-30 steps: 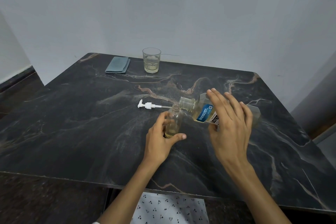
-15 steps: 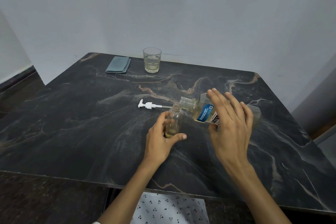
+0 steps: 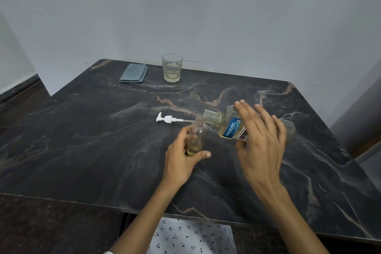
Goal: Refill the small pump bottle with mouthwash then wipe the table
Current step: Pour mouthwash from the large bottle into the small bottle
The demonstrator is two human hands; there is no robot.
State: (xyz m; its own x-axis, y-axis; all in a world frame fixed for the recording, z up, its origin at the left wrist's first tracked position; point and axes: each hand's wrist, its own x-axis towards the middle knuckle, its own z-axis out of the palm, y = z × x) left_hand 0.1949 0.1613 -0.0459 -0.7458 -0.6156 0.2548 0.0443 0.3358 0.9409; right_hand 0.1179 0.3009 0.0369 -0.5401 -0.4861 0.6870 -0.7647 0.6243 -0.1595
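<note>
My left hand [image 3: 181, 161] grips the upright small pump bottle [image 3: 196, 138] on the table [image 3: 82, 150], while my right hand [image 3: 260, 140] grasps the mouthwash bottle [image 3: 226, 125], its long axis tipped leftward, mouth just beside and above the small bottle's neck.

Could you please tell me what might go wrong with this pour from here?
The mouthwash bottle has a much wider mouth than the small bottle, so liquid may well run over the narrow neck onto the table. The left hand holds the small bottle only low down; a nudge from the big bottle in the right hand could tip it.
</note>
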